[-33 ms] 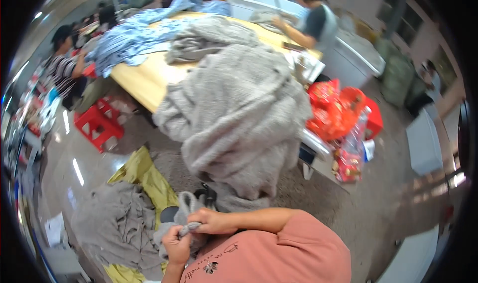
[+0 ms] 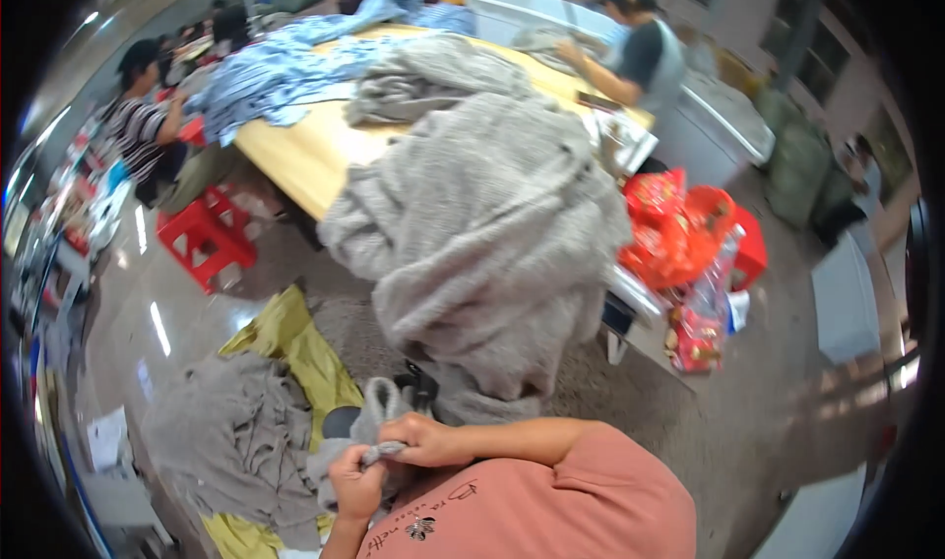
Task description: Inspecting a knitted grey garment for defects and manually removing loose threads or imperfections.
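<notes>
Close to my body, my left hand [image 2: 356, 478] and my right hand [image 2: 425, 440] grip a grey knit cloth [image 2: 382, 453] between them. A narrow rolled or bunched stretch of it shows between the two fists, and a loop of the same fabric rises behind them. Both hands are closed, their fingers wrapped round the cloth. The rest of this piece hangs down at my lap, partly hidden by my arms. Ahead of me a big heap of grey knit fabric [image 2: 492, 234] spills over the table's near end toward the floor.
More grey fabric [image 2: 226, 441] lies at my left on a yellow sheet [image 2: 295, 342]. The wooden table [image 2: 295, 165] bears blue striped cloth [image 2: 266, 77]. Red stool [image 2: 207, 234], red bags [image 2: 679, 229] and white bins [image 2: 714, 131] stand around. One person [image 2: 640, 57] works across the table, another [image 2: 148, 126] sits left.
The whole scene sits slightly further right and lower in the picture, as the view has turned a little. My hands keep nearly the same grip on the grey cloth.
</notes>
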A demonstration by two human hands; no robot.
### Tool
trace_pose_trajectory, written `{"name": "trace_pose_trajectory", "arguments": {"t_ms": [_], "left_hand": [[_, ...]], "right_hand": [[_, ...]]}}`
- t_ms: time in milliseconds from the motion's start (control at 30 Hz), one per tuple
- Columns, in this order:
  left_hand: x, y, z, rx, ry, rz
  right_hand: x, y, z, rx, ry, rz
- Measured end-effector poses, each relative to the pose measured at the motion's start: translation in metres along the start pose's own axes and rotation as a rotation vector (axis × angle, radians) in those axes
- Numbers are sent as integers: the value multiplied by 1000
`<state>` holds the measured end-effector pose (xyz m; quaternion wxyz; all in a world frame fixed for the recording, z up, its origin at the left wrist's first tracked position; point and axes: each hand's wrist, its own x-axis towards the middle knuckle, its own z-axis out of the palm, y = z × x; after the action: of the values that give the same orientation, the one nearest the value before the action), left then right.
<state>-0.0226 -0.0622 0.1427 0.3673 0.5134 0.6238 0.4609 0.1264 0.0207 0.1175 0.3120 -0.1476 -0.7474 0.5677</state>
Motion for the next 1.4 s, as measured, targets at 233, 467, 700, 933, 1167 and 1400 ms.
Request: {"name": "trace_pose_trajectory", "arguments": {"t_ms": [233,467,700,933,1167,1400], "left_hand": [[9,-24,5,-598,-95,-446],[10,-44,12,-634,-213,-420],[32,-30,-4,-1167,134,-527],[44,-52,-44,-865,371,-267],[36,-56,10,-661,45,-346],[25,-64,17,-926,-138,-554]], "right_hand": [[8,22,8,108,-12,258],[1,27,-2,140,49,265],[5,33,-16,-171,26,22],[-12,30,-30,-583,-202,218],[6,11,-6,-289,-371,-133],[14,17,1,-573,-45,-393]]}}
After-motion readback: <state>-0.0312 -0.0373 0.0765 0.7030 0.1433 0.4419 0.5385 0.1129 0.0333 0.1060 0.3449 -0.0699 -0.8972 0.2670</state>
